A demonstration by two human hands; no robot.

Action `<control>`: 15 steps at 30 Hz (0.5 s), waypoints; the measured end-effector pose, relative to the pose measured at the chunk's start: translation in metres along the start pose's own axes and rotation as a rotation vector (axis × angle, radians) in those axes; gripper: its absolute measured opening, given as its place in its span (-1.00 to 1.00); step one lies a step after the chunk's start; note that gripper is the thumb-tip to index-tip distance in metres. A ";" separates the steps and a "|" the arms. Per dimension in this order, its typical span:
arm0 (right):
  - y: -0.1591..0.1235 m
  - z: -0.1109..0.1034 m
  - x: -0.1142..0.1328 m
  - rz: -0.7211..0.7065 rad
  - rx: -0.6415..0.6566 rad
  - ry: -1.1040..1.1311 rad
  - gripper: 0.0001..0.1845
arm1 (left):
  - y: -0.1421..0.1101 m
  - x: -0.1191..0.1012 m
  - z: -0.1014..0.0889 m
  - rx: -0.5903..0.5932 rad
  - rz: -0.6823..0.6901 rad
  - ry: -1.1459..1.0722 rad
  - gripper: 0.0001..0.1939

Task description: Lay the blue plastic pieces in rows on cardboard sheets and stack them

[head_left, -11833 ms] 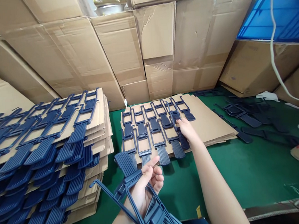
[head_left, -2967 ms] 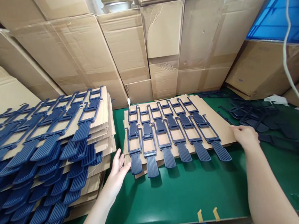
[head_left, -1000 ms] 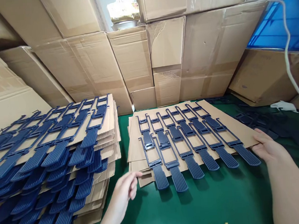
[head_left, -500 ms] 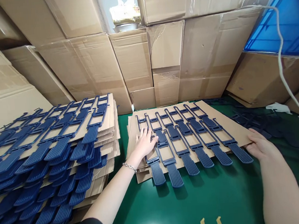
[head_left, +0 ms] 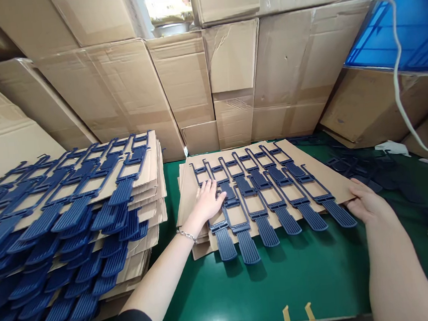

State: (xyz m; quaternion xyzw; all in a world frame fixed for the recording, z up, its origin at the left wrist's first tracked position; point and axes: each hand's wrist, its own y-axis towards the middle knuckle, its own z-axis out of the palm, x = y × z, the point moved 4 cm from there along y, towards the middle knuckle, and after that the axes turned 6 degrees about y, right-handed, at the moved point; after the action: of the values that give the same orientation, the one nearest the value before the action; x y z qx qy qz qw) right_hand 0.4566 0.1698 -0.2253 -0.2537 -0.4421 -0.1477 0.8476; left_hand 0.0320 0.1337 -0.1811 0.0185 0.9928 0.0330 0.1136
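A cardboard sheet (head_left: 314,164) bears two rows of dark blue plastic frames with ribbed, paddle-like ends (head_left: 268,231). The ends of the front row stick out past its near edge. My left hand (head_left: 207,201) lies open, fingers spread, on the leftmost frames and hides part of them. At the right corner, my right hand (head_left: 367,202) grips the edge of the sheet, its fingers partly hidden underneath. More cardboard shows below the sheet at the left.
A tall stack of cardboard layers (head_left: 151,178) with similar frames stands at the left. Loose dark parts (head_left: 357,168) and a white crumpled piece (head_left: 392,148) lie at right on the green table (head_left: 218,300). Cartons (head_left: 180,78) wall the back. A white cable (head_left: 396,64) hangs right.
Earlier my left hand held frames and my right set one down. Since then the rows have filled and the sheet has turned slightly. My left hand has moved from beside the sheet onto the leftmost frames.
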 end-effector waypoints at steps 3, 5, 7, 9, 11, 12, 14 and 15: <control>-0.001 0.000 0.000 0.016 -0.002 0.004 -0.62 | 0.002 0.000 0.001 -0.004 0.000 0.000 -0.25; -0.001 0.000 0.000 0.009 -0.009 -0.003 -0.63 | 0.003 -0.001 0.003 -0.009 0.001 -0.001 -0.24; 0.000 0.000 0.000 0.000 -0.010 -0.013 -0.64 | 0.005 -0.002 0.004 -0.010 0.007 -0.003 -0.24; 0.001 -0.001 0.000 -0.005 -0.007 -0.013 -0.64 | 0.007 -0.004 0.005 -0.010 0.015 -0.004 -0.24; 0.002 -0.001 -0.001 -0.001 -0.001 -0.008 -0.65 | 0.009 -0.005 0.006 -0.010 0.020 -0.005 -0.25; 0.002 -0.001 -0.001 0.002 0.002 -0.002 -0.65 | 0.009 -0.006 0.006 -0.010 0.021 -0.005 -0.25; 0.001 -0.001 0.000 0.007 0.006 0.015 -0.67 | 0.011 -0.006 0.006 -0.011 0.024 -0.007 -0.25; 0.000 0.000 0.000 0.011 0.009 0.029 -0.68 | 0.011 -0.006 0.006 -0.011 0.025 -0.008 -0.26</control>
State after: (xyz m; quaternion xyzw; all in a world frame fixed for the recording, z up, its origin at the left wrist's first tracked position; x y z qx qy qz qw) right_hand 0.4572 0.1699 -0.2254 -0.2501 -0.4292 -0.1447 0.8557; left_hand 0.0398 0.1450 -0.1845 0.0304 0.9919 0.0396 0.1172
